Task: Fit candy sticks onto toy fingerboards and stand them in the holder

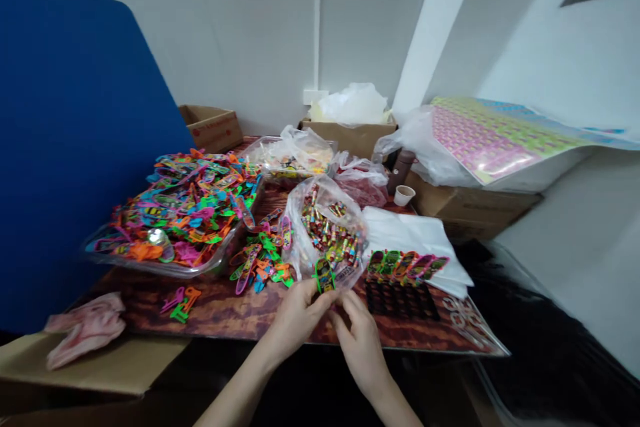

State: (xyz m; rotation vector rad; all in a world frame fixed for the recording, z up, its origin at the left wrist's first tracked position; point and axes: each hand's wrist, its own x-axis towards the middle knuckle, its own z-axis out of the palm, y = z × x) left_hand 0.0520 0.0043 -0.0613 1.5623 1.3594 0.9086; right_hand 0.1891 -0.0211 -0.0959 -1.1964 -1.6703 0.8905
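My left hand [300, 310] is closed on a small green toy skateboard [324, 274] with a dark patterned deck. My right hand [357, 327] meets it at the lower end of the toy, thumb and fingers pinched together; what lies between them is hidden. Just beyond both hands, an open plastic bag [296, 237] holds many small tubes [333, 227] with colourful wrappers. To the right, several toy skateboards [406, 266] stand in a row at the back of a black rack [400, 302]. Left of the bag lies a loose pile of toy skateboard parts [263, 260].
A transparent tray [200, 272] heaped with colourful parts stands at left. White plastic sheets [407, 234], a paper cup [404, 195] and a brown bottle [401, 170] are at right. A pink cloth [87, 328] lies near the left edge. Printed sheets [505, 137] top a carton.
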